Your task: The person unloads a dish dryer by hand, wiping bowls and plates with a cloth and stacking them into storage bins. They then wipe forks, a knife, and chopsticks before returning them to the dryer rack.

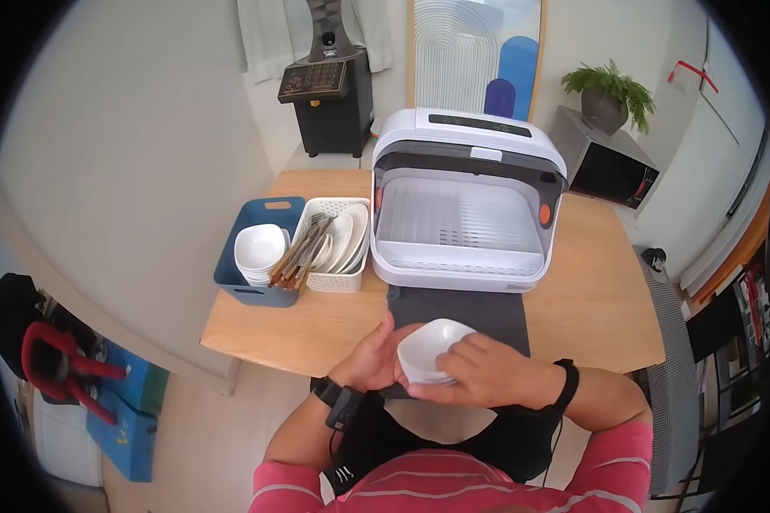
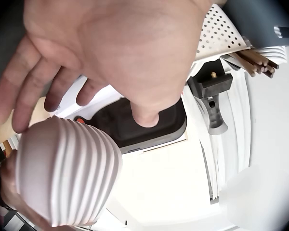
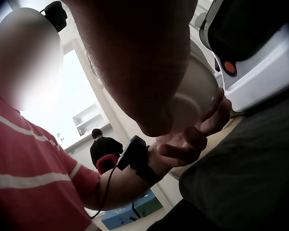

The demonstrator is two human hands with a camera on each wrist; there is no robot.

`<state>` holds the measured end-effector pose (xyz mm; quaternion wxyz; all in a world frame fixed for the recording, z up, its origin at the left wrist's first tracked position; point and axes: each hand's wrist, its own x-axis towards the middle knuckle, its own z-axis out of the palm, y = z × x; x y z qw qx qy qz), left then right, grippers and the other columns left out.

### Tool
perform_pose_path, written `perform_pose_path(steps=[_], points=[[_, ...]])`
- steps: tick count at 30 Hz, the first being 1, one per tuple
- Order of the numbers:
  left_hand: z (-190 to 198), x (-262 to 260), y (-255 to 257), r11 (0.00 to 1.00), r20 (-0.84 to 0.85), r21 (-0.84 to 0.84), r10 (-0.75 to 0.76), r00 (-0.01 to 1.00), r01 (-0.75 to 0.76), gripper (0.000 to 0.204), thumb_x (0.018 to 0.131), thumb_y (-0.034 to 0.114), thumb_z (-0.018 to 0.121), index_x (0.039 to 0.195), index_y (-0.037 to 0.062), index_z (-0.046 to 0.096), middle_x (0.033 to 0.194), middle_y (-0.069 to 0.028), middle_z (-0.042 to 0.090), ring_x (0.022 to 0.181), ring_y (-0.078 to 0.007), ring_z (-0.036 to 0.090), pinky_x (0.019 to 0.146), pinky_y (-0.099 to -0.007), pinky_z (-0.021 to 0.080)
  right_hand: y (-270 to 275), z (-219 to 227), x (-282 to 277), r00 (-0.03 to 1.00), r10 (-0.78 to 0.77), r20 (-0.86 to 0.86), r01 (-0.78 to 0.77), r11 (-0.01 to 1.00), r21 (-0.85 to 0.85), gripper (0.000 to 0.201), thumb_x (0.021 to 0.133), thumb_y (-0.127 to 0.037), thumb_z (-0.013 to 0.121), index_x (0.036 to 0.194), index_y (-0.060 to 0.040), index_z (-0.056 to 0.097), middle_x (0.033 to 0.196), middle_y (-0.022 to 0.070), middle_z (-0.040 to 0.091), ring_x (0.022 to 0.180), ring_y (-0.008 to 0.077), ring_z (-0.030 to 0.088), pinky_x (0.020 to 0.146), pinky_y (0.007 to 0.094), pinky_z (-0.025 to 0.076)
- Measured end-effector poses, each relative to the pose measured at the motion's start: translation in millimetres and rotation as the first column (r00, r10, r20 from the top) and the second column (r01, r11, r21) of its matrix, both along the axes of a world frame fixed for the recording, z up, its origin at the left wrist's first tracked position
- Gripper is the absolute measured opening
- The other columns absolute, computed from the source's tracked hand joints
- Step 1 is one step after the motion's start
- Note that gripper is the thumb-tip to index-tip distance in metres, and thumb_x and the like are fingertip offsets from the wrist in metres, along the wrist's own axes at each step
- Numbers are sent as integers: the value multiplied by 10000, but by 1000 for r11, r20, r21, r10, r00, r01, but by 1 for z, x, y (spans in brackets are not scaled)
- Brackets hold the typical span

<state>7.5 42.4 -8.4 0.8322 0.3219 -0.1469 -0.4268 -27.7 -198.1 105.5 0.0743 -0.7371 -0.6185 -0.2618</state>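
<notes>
A stack of white bowls (image 1: 428, 346) is held over the near edge of the table, in front of the person's body. The right hand (image 1: 483, 372) grips the stack by its near right side, thumb outside and fingers over the rim. Several nested rims of the bowls (image 2: 72, 168) show in the left wrist view. Just left of the stack is the left hand (image 1: 372, 355), thumb up and palm toward the bowls. Its fingers (image 2: 31, 91) are extended and spread in the left wrist view, close to the bowls.
A white dish machine (image 1: 462, 269) with a ribbed interior stands on the table (image 1: 599, 282), behind a dark mat (image 1: 462, 308). At left, a blue basket (image 1: 269, 295) holds more white bowls. A white basket (image 1: 334, 282) beside it holds plates and wooden-handled cutlery (image 1: 298, 256).
</notes>
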Motion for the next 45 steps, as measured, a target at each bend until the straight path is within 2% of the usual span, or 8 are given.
perform_pose_path(steps=[3, 11, 16, 18, 22, 29, 33, 45], points=[[-3, -5, -3, 995, -97, -50, -94, 991, 90, 925, 984, 737, 425, 1558, 17, 332, 1535, -159, 459, 1433, -279, 453, 1200, -461, 358, -5, -10, -2, 989, 102, 103, -84, 983, -164, 603, 876, -118, 623, 1464, -235, 552, 894, 8, 526, 758, 164, 537, 666, 284, 429], [37, -17, -20, 880, 115, 352, 296, 948, -318, 558, 997, 131, 526, 1528, 40, 382, 1410, -165, 564, 1146, -301, 678, 736, -441, 655, -13, -31, 6, 969, -243, 48, 243, 970, -6, 549, 888, -126, 617, 1431, -172, 556, 1200, 99, 629, 1099, 270, 638, 1030, 436, 485], [35, -1, -24, 719, 338, 412, 450, 827, -560, 538, 1000, 113, 534, 1511, 32, 389, 1339, -156, 597, 1090, -262, 697, 678, -369, 654, -25, -70, 19, 784, -390, -482, 558, 784, 272, 576, 887, -181, 690, 1432, -64, 546, 1382, 163, 586, 1240, 335, 603, 1033, 459, 502], [33, 6, -29, 621, 480, 480, 405, 778, -619, 534, 993, 93, 526, 1503, 18, 389, 1314, -154, 598, 1075, -249, 693, 662, -345, 650, -33, -99, 30, 256, 161, -953, 791, 532, 302, 584, 933, -236, 678, 1457, -34, 516, 1397, 172, 584, 1248, 299, 603, 947, 401, 550], [22, 15, -41, 633, 481, 521, 337, 810, -573, 543, 986, 87, 523, 1505, 17, 380, 1312, -148, 590, 1060, -245, 690, 661, -330, 651, -14, -75, 38, -175, 272, -946, 862, 506, -14, 559, 951, -230, 661, 1437, 5, 516, 1335, 191, 634, 1221, 273, 630, 908, 365, 553], [26, 23, -31, 266, 807, 575, -33, 589, -773, 609, 953, 395, 632, 1389, -20, 543, 1204, -260, 704, 1133, -406, 677, 984, -446, 498, -9, -118, 51, 116, 43, -992, 786, 606, 118, 482, 923, -145, 645, 1364, 25, 549, 1245, 213, 678, 1140, 313, 669, 990, 387, 508], [47, 29, -27, 449, 485, 796, -71, 871, -407, 614, 958, 472, 647, 1362, 14, 578, 1012, -130, 710, 878, -157, 687, 576, -287, 532, -10, -112, 45, 163, 68, -984, 758, 630, 169, 497, 919, -119, 633, 1389, 12, 540, 1240, 207, 677, 1157, 294, 663, 1002, 379, 502], [66, 0, 26, 753, 296, 345, 479, 826, -560, 538, 973, 226, 684, 1427, -1, 508, 1275, -117, 656, 1121, -213, 674, 942, -373, 567, -7, -57, 21, 126, 522, -844, 735, 522, 432, 496, 989, -286, 690, 1385, -15, 563, 1286, 128, 656, 1098, 186, 639, 909, 328, 530]])
